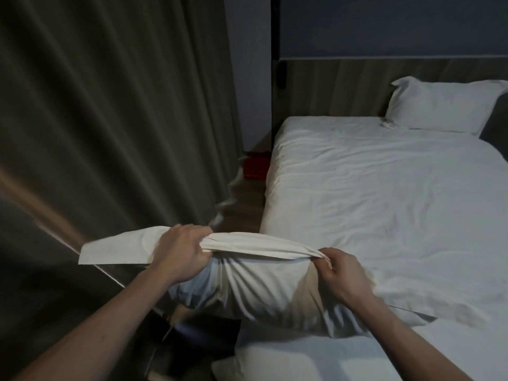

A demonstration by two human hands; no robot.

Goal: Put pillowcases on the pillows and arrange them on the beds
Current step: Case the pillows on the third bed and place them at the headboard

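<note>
I hold a white pillow (255, 287) in its pillowcase over the near left corner of the bed (384, 193). My left hand (181, 251) is closed on the bunched open end of the pillowcase at the left, and a flat flap of the case (118, 247) sticks out past it. My right hand (343, 273) pinches the same gathered edge further right. A finished white pillow (445, 105) leans against the wooden headboard at the far right. Another white pillow (275, 364) lies below my arms at the bottom edge.
Dark curtains (110, 105) hang along the left side. A narrow strip of wood floor (244, 204) runs between curtain and bed, with a red object (255, 167) on it. A dark object (203, 342) sits low beside the bed.
</note>
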